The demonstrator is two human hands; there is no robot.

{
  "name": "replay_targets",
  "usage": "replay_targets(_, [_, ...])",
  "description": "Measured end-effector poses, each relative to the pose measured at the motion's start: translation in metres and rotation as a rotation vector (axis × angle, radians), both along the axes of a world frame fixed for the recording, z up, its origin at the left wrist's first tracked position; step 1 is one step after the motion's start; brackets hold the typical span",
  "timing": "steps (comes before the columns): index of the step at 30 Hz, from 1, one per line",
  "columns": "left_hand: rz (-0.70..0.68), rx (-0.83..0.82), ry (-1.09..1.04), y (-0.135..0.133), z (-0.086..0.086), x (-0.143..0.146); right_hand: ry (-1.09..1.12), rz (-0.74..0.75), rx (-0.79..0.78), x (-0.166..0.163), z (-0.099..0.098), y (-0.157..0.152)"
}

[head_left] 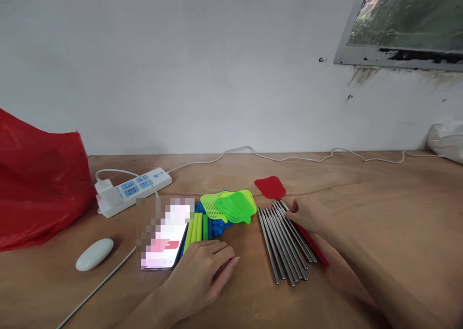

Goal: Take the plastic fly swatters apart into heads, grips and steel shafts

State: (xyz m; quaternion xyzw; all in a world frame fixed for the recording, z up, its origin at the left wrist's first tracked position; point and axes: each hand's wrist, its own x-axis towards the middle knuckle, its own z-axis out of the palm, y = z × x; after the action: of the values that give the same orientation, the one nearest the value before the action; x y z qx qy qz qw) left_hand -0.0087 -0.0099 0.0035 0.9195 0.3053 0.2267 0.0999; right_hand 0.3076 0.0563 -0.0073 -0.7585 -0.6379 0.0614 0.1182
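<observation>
My left hand (pixel 204 273) rests on the table with its fingers loosely stretched, against the lower ends of yellow and green plastic handles (pixel 195 227). Above it lie fly swatter heads (pixel 237 207) in yellow and green mesh, overlapping blue ones (pixel 218 227). To the right, several shiny metal rods (pixel 282 242) are spread side by side. My right hand (pixel 307 215) is at their upper right end, with thumb and fingertips closed on a rod. A red swatter head (pixel 271 187) lies behind the rods. Partly under my right wrist is a red handle (pixel 320 252).
A lit phone (pixel 168 237), partly blurred, lies beside the handles. Left of it are a white mouse-shaped object (pixel 94 254), a power strip (pixel 144 184) with a charger and a red plastic bag (pixel 39 184). A white cable (pixel 249 148) runs along the wall.
</observation>
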Motion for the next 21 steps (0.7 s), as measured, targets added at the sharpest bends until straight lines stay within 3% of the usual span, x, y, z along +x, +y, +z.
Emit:
replay_targets(12, [-0.003,0.025,-0.008,0.001,0.004,0.001,0.071,-0.001,0.182,-0.002,0.003,0.005])
replay_targets(17, [-0.004,0.027,-0.009,0.0,0.004,0.0,0.332,0.169,0.329,-0.01,0.013,0.001])
replay_targets(21, [-0.001,0.041,-0.027,0.0,0.004,0.0,0.41,0.361,0.325,-0.02,0.023,-0.008])
